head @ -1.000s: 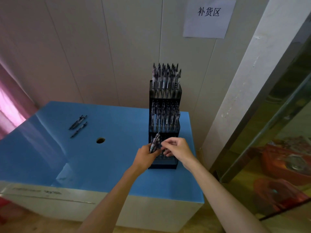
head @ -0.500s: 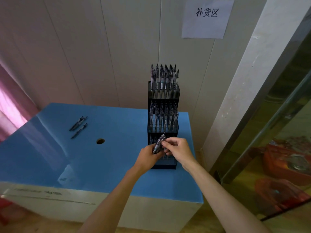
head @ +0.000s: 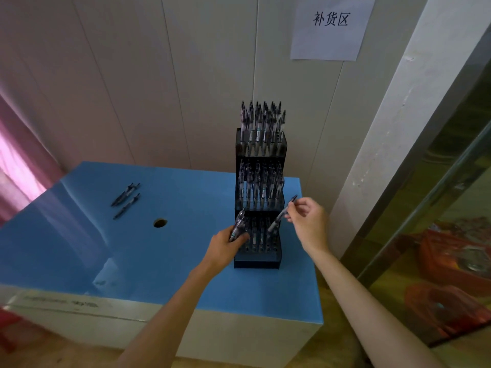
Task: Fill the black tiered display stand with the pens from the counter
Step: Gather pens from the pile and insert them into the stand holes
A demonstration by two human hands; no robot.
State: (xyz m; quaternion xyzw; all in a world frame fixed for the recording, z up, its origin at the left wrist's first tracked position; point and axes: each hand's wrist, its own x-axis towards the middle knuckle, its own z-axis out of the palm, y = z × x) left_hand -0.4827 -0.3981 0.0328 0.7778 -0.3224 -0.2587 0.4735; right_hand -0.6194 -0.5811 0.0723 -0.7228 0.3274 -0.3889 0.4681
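Two hands are busy at the stand. Right hand [head: 309, 224] has its fingers [head: 292, 212] pinching one slim dark clicker pen [head: 282, 214] near its upper end, pen tilted, its lower tip down by the right side of the bottom tier. Left hand [head: 225, 244] has its fingers curled round a small bunch of dark pens [head: 238, 224], held just at the left edge of that same tier. The black three-tier plastic display stand [head: 260, 208] sits at the far right of the blue foam-topped worktop [head: 148, 251], top two tiers packed with upright pens, bottom tier partly filled. Three loose dark pens [head: 126, 199] lie well apart, far left, beyond a round hole [head: 160, 223]. White paper sign [head: 330, 27] on the wall.
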